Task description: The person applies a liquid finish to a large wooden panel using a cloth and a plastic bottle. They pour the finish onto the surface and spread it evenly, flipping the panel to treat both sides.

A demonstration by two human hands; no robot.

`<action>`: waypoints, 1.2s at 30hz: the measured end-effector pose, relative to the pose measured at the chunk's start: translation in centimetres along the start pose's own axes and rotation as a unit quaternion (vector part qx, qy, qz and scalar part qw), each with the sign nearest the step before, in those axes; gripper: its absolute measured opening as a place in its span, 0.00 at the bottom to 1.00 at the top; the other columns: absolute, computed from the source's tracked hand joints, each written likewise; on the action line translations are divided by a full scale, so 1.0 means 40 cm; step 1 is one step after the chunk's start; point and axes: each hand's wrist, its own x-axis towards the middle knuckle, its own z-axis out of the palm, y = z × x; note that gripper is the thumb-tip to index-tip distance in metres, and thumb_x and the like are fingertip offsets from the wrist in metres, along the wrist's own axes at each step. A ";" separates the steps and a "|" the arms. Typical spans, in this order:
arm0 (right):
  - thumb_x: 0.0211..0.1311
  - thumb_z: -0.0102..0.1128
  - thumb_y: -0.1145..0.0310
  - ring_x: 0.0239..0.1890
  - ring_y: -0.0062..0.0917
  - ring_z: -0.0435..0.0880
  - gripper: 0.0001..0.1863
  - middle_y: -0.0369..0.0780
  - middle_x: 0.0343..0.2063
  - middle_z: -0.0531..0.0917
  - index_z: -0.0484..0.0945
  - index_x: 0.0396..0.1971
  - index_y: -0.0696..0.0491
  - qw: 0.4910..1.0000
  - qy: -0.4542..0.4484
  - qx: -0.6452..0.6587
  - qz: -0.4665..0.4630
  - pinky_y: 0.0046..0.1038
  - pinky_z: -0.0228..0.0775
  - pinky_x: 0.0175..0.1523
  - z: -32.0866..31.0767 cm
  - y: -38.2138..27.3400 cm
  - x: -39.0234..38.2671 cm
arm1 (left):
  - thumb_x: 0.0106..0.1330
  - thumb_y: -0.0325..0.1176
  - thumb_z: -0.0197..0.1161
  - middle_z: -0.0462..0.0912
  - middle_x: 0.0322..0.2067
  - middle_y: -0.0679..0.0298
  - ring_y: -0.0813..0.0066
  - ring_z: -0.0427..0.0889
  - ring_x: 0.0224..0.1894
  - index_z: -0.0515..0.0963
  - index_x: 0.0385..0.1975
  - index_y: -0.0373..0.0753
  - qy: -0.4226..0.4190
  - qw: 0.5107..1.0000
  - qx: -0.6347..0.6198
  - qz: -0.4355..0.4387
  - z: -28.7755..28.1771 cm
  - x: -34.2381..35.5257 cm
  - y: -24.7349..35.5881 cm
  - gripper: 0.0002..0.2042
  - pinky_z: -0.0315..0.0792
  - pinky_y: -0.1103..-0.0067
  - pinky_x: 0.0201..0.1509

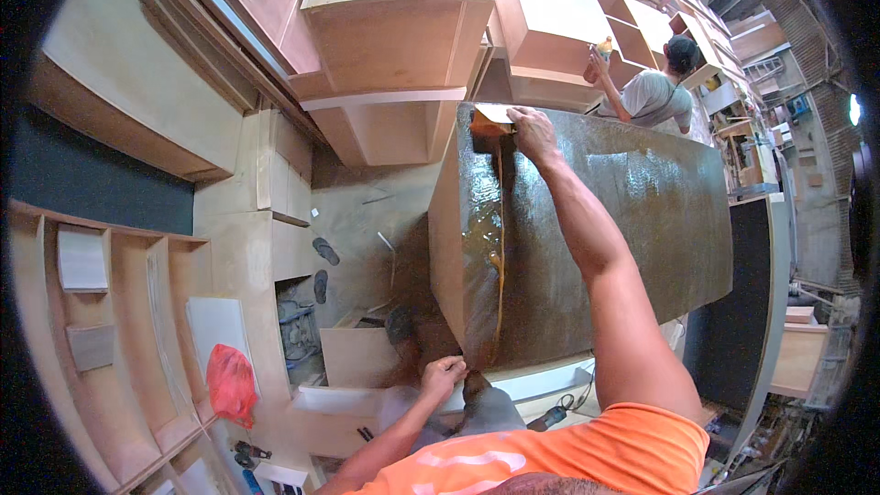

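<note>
At the far left corner of a large brown panel [623,247], my right hand [534,133] grips a flat, thin spreader [493,115] and presses its edge on the surface. Wet amber glue [484,188] shines along the panel's left side, and a thicker yellowish line of it runs from the spreader toward me. The panel forms the top of a box-like wooden cabinet [446,247]. Down by the panel's near left corner, my left hand [445,376] is closed, its fingers curled together. Whether it holds anything is hidden.
A co-worker [655,96] beyond the panel holds up a bottle [600,53] of amber liquid. Wooden cabinets [394,46] stand at the back and left. Dark sandals [323,261] lie on the floor; a red plastic bag [231,385] sits left. A power tool [550,419] lies near me.
</note>
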 end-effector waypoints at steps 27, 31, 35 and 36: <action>0.42 0.55 0.76 0.36 0.45 0.85 0.13 0.50 0.28 0.84 0.84 0.30 0.50 0.981 -0.187 0.013 0.052 0.43 0.76 0.45 0.033 0.014 0.032 | 0.67 0.31 0.62 0.85 0.35 0.62 0.78 0.83 0.37 0.80 0.46 0.30 0.035 0.998 0.036 0.037 0.008 0.011 0.029 0.13 0.77 0.80 0.40; 0.40 0.54 0.78 0.36 0.46 0.84 0.15 0.50 0.29 0.84 0.85 0.29 0.50 0.970 -0.221 0.042 0.097 0.42 0.77 0.44 -0.021 -0.019 -0.059 | 0.67 0.30 0.62 0.84 0.34 0.64 0.77 0.82 0.36 0.80 0.46 0.29 0.004 0.998 -0.059 0.013 0.002 0.039 -0.021 0.12 0.78 0.79 0.41; 0.45 0.57 0.75 0.32 0.44 0.86 0.10 0.50 0.27 0.85 0.86 0.26 0.52 0.962 -0.263 0.043 0.063 0.42 0.79 0.41 -0.093 -0.095 -0.209 | 0.67 0.30 0.61 0.82 0.37 0.65 0.77 0.82 0.37 0.79 0.45 0.30 -0.001 0.995 -0.093 0.024 0.000 0.046 -0.041 0.11 0.79 0.78 0.43; 0.45 0.57 0.75 0.31 0.44 0.86 0.10 0.50 0.26 0.84 0.86 0.26 0.51 0.959 -0.275 0.040 0.049 0.42 0.79 0.41 -0.113 -0.115 -0.257 | 0.67 0.29 0.61 0.82 0.38 0.64 0.75 0.83 0.39 0.78 0.46 0.29 -0.012 0.999 -0.046 0.015 -0.004 0.034 -0.013 0.12 0.79 0.78 0.44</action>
